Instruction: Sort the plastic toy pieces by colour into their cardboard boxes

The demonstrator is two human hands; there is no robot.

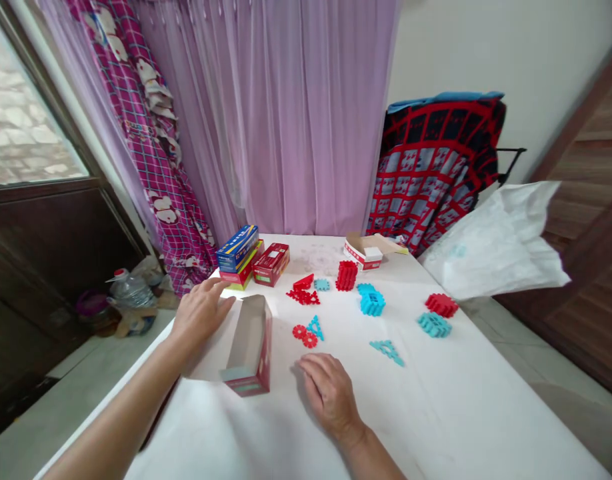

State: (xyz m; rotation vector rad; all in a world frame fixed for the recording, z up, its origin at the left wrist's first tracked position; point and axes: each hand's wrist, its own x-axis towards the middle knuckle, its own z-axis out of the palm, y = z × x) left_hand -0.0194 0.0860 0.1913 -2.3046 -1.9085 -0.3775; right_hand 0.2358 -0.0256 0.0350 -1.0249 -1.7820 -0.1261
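Observation:
An open cardboard box point(264, 350), dark red outside and grey inside, lies on the white table with its lid flap point(213, 350) folded out to the left. My left hand point(202, 312) is over the flap's far part, fingers stretched out, near the stacked boxes; whether it touches the flap I cannot tell. Right of the box, my right hand point(330, 393) rests at the tabletop, fingers curled and together, with nothing visible in them. Just beyond it lie red flower-shaped pieces point(306, 336) and a blue triangular piece point(315, 327).
A blue box point(238, 248) sits on a red-yellow box point(243, 267), beside a closed red box point(271, 264). Red interlocking pieces point(347, 275), blue pieces point(371, 301), a teal triangle point(387, 351) and teal pieces point(435, 325) are spread rightward. Behind stands an open white-red box point(362, 255).

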